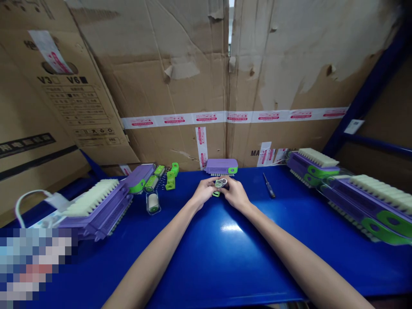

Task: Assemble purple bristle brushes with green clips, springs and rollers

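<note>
Green and clear in colour, gripped in the fingers of both hands: one small part (220,183), held low over the bench (231,266), just in front of the far purple unit (221,165). Closed on from the left by the left hand (204,193) and from the right by the right hand (236,193). Cannot tell exact fingertip contact, nor whether in one piece or two; too small at this range, with a green tab (216,194) visible below.

Judged as close two-handed work, calling for alignment over force. Steady with the left, turn or press with the right. Square the edges before applying pressure. Avoid levering against one corner of the clear section, for risk of cracking. Work low over the bench, so as to limit any drop.

Noted to the left: loose small bits (163,177) beside green brackets (171,180), easily scattered by a sleeve or forearm. Lift clear when reaching across. Noted to the right: a screwdriver (269,186), lying well apart from the right hand, with handle nearest; best picked up only after securing the part with the left
</note>
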The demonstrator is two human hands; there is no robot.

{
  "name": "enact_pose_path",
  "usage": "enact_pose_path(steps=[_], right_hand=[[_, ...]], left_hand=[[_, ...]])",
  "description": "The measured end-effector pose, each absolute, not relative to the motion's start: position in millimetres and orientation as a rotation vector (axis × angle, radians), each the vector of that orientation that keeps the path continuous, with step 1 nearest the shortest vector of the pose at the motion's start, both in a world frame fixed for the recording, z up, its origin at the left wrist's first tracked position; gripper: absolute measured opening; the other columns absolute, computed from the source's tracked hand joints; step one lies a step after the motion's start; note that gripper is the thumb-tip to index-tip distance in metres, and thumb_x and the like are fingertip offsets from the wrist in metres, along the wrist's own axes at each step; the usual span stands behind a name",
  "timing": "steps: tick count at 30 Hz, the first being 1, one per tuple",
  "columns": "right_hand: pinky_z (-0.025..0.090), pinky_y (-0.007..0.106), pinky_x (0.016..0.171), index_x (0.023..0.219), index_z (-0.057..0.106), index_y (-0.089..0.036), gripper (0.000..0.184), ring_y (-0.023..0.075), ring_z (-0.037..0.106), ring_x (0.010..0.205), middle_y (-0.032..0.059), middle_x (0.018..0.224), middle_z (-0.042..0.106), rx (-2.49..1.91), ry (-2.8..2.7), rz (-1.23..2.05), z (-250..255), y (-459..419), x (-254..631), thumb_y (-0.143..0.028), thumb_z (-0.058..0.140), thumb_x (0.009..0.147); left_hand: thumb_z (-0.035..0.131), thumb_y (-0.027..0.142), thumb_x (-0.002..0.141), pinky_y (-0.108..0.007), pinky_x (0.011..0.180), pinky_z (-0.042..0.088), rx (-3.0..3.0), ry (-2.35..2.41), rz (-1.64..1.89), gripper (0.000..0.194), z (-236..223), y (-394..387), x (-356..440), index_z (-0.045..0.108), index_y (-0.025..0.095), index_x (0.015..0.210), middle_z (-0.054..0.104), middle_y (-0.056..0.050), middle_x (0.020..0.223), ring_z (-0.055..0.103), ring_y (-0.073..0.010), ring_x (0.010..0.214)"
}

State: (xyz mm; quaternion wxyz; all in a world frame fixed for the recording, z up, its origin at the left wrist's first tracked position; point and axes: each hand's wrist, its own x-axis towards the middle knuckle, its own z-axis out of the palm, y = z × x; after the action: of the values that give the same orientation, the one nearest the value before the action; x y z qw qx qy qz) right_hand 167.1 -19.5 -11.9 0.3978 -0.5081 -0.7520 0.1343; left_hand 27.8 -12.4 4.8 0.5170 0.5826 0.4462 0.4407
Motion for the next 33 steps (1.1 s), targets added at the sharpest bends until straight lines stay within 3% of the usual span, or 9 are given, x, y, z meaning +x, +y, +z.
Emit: enact_pose_path(steps=[11, 17, 27, 33], right_hand=[[0.042, 0.023, 0.059, 0.092, 0.061, -0.021, 0.024, 0.015, 0.062, 0.065, -0.0013, 0.071, 0.068, -1.287, -1.812, 0.596, -7, -13, 171, -0.018, 0.066, 0.069], [0.043, 0.023, 0.059, 0.094, 0.06, -0.021, 0.028, 0.0143, 0.062, 0.061, -0.0026, 0.065, 0.067, -1.297, -1.777, 0.701, -3, -13, 173, -0.019, 0.068, 0.067], [0.041, 0.022, 0.058, 0.093, 0.059, -0.019, 0.029, 0.015, 0.063, 0.063, -0.0013, 0.067, 0.068, -1.339, -1.79, 0.625, -2, -16, 170, -0.015, 0.066, 0.065], [0.039, 0.021, 0.057, 0.096, 0.061, -0.018, 0.031, 0.0157, 0.063, 0.062, -0.0002, 0.065, 0.069, -1.365, -1.874, 0.544, 1, -17, 171, -0.011, 0.06, 0.067]], left_hand=[[0.052, 0.006, 0.059, -0.018, 0.043, 0.027, 1.447, 1.126, 0.939, 0.055, 4, -8, 26, 0.062, 0.014, 0.113, 0.063, -0.001, 0.069, 0.044, -0.0069, 0.05], [0.053, 0.006, 0.056, -0.019, 0.049, 0.034, 1.424, 1.003, 0.884, 0.058, 0, -3, 18, 0.061, 0.013, 0.113, 0.061, -0.001, 0.068, 0.049, -0.008, 0.054], [0.062, 0.01, 0.059, -0.018, 0.045, 0.028, 1.456, 1.046, 0.923, 0.042, 3, -8, 24, 0.063, 0.013, 0.1, 0.061, 0.0, 0.069, 0.045, -0.0058, 0.051], [0.054, 0.005, 0.059, -0.017, 0.045, 0.031, 1.51, 1.035, 0.861, 0.047, 2, -6, 21, 0.062, 0.012, 0.105, 0.059, 0.0, 0.065, 0.049, -0.007, 0.053]])
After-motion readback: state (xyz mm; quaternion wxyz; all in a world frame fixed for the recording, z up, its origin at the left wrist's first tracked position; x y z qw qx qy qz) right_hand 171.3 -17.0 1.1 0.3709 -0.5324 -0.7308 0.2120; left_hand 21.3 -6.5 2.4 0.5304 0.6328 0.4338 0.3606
